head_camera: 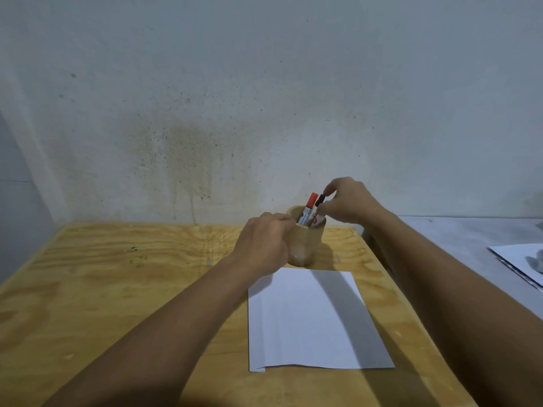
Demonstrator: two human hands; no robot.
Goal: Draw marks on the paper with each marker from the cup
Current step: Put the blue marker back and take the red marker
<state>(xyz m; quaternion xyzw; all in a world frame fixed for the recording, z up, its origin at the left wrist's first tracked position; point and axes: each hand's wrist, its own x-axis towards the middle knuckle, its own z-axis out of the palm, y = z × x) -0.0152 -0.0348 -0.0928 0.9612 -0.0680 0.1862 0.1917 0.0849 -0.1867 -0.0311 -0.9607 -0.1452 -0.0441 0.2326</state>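
A wooden cup [308,245] stands on the plywood table [117,274], just beyond a blank white sheet of paper [311,321]. Two markers lean in the cup: one with a red cap [308,208] and one with a black cap [318,205]. My left hand [264,243] wraps the cup's left side and holds it. My right hand [348,202] pinches the black-capped marker near its top, with the marker's lower end still inside the cup.
A stained grey wall [264,98] rises right behind the table. To the right lies a lower grey surface [458,245] with more white sheets [520,259] at its far edge.
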